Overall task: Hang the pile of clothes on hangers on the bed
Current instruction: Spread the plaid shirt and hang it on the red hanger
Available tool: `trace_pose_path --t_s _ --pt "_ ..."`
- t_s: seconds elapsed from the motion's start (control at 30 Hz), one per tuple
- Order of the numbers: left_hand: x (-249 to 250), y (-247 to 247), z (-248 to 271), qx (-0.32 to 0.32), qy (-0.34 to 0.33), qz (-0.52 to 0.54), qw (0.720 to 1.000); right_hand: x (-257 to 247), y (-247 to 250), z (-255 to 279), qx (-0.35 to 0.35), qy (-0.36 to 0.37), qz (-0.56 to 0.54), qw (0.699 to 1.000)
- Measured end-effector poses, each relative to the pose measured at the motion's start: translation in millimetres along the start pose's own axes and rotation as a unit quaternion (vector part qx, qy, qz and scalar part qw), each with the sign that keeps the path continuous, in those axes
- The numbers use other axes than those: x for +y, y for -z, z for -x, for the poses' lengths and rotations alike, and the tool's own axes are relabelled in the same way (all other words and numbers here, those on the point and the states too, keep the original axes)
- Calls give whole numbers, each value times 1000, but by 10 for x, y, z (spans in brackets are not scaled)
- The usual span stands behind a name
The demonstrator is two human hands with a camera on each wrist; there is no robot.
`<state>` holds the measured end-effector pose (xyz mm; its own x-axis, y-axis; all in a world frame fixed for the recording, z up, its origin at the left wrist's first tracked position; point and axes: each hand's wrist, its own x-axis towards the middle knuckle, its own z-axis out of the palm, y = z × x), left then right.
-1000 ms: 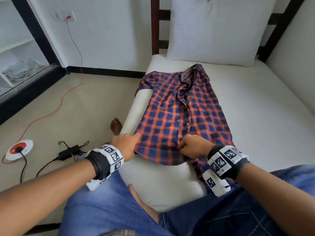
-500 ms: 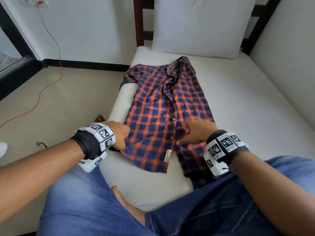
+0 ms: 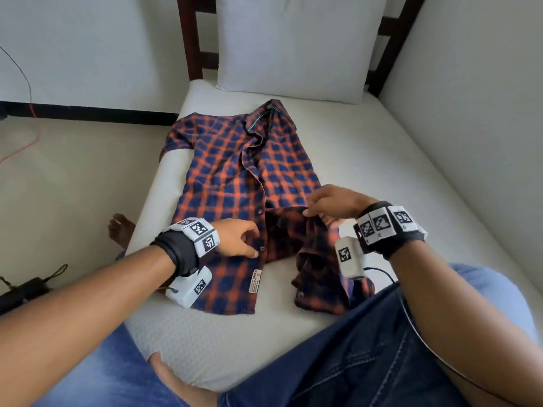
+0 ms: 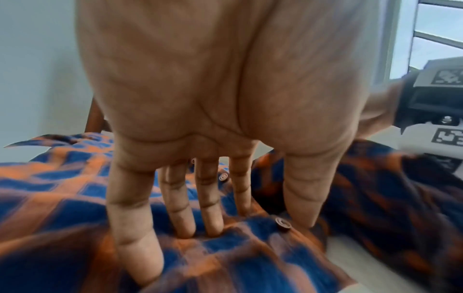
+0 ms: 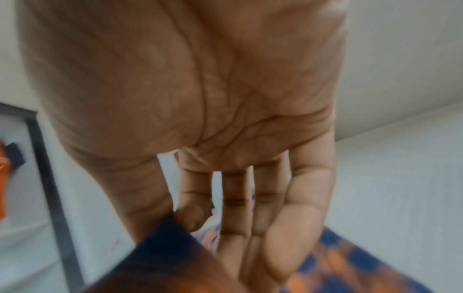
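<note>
Head view, one item: plaid shirt (image 3: 235,183), lying on the bed (image 3: 382,160) below the pillow (image 3: 293,45). Your left hand (image 3: 238,240) presses its left front with spread fingers (image 4: 135,228); your right hand (image 3: 332,201) pinches the lifted right front.

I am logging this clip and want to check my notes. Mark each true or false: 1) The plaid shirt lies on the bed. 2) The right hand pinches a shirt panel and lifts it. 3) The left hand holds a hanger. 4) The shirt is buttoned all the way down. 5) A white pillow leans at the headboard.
1) True: the plaid shirt lies on the bed.
2) True: the right hand pinches the panel.
3) False: the left hand presses straight fingers on the shirt; no hanger shows.
4) False: its lower front is open.
5) True: white pillow.
</note>
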<state>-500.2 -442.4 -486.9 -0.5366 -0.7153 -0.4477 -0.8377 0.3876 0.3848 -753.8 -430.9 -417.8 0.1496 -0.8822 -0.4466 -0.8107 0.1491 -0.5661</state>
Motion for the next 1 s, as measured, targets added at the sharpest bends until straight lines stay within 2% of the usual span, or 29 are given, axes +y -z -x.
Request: trace_pose_path --t_s 0.1,0.17,0.23,0.33,0.43,0.5,0.53,0.63,0.67,0.77,0.87,1.0 --pt "-54 46 -44 -20 19 55 998 18 345 96 93 0 -122 988" --pt "-44 70 -58 -30 22 67 997 -3 505 139 164 31 -171 971" --pt "3 114 -81 -19 16 57 998 -44 632 173 191 67 -207 957" --pt "91 244 -154 49 16 85 995 -176 628 182 176 98 -175 964" --pt "143 402 -236 147 59 209 965 -351 202 106 69 163 -87 980" --pt "173 449 -240 166 85 278 942 -380 -207 27 -3 211 -13 977" --pt "186 453 -237 154 93 319 931 -380 -356 -4 -13 226 -6 974" --pt "240 402 -235 85 98 434 891 -294 -491 -109 39 241 -110 963" --pt "263 380 -254 78 85 446 887 -279 -488 -114 49 246 -120 960" --pt "356 391 -375 121 34 418 900 -220 -497 -90 13 273 -97 957" --pt "426 466 -472 151 -3 425 893 -144 -391 -25 -26 258 -123 958" --pt "474 562 -485 195 -39 408 891 10 -9 29 46 219 -228 948"
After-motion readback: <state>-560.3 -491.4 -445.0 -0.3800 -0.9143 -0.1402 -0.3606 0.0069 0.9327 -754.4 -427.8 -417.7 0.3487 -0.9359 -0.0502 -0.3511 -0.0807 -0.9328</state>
